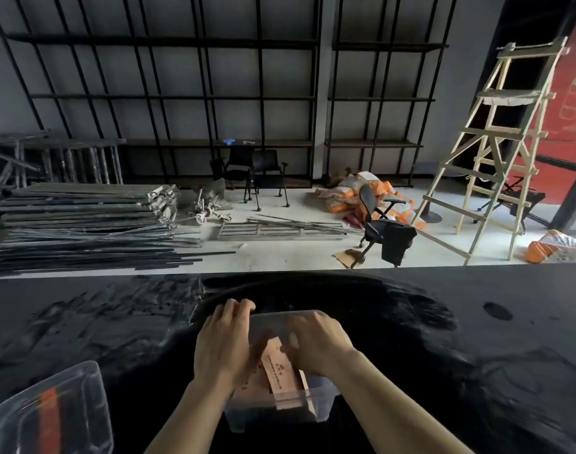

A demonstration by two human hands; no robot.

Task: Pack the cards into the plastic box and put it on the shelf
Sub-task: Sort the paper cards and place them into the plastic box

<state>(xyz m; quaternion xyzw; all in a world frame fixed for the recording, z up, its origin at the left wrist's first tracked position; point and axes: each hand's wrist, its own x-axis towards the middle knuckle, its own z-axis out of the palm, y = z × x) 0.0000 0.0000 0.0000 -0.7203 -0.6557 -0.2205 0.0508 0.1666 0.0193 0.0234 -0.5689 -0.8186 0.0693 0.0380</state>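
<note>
Lid (55, 411) w/ orange latch lies off at far left of the dark table (476, 339); left hand (222, 342) grips the clear plastic box (280, 407) wall, fingers curled over the far rim. Right hand (316, 342) presses the pinkish cards (277, 371) down inside, fingers together on them. Packing looks nearly done; lid & shelf (214, 144) trip left, w/ chairs (257, 178) and metal bars (83, 221) on the floor between.

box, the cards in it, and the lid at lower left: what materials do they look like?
Box: clear, slightly frosted rigid plastic; the cards and dark table show through its walls.
Cards: thin pinkish-tan card or paper, matte, printed text; they sit fanned between both hands.
Lid: clear glossy plastic with light glints and an orange part, likely a latch or handle; material unclear.
</note>
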